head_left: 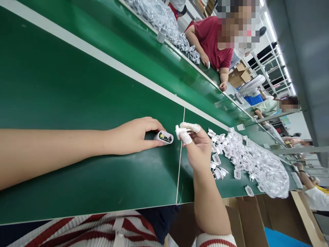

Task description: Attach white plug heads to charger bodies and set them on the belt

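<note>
Resting on the green table, a white charger housing point(163, 137) has its end uncovered, with circuit parts showing inside. My left hand point(138, 135) is closed on it, thumb on one side and fingers on the other. Just to the right, my right hand point(196, 142) pinches a white plug cover point(180, 131) with metal pins between thumb and forefinger, which wear white finger cots. A small gap separates the cover from the housing's uncovered end. Many similar white plug covers point(227, 149) lie loose beyond my right hand.
A clear plastic bag point(272, 171) of covers lies at the right. Cardboard boxes point(246, 219) stand below the table edge. Across a raised green ledge, a person in a red shirt point(213, 41) sits near piled white parts point(164, 24). A single white adapter point(161, 35) stands on the ledge.
</note>
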Demonstrator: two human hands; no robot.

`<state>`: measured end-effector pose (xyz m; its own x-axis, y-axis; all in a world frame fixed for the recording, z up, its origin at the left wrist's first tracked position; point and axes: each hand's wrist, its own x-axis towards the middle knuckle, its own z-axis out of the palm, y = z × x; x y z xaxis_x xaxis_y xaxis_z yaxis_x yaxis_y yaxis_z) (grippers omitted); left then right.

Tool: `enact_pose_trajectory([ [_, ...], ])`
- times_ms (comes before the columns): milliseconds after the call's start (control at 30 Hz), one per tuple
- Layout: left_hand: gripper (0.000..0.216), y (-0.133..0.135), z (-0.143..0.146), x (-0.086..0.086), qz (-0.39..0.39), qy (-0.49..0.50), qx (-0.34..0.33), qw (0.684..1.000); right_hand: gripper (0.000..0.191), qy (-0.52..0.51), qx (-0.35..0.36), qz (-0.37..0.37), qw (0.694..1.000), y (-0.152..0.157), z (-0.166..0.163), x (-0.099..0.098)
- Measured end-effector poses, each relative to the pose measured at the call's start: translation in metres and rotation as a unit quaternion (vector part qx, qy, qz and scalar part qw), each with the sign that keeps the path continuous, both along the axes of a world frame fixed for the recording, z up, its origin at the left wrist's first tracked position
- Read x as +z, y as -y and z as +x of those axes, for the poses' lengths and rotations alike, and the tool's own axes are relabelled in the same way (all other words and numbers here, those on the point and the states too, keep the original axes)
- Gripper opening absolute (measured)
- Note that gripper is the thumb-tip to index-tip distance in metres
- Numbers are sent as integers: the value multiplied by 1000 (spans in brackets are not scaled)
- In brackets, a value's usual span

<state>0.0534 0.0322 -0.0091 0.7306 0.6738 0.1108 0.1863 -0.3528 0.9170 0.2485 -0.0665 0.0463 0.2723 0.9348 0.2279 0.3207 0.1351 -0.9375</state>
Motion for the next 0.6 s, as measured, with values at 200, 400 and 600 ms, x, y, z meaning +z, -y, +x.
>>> enact_pose_trajectory([
  [200, 33, 0, 2, 6, -6, -9, 1, 1000, 13, 22, 46, 58, 997, -4, 0, 0],
  [400, 24, 1, 3, 11, -4, -7, 3, 1000, 42, 100, 8, 73, 992, 4, -1, 4],
  [600, 29, -1, 1, 5, 43, 20, -16, 999, 20, 208, 73, 94, 971, 10, 3, 3],
])
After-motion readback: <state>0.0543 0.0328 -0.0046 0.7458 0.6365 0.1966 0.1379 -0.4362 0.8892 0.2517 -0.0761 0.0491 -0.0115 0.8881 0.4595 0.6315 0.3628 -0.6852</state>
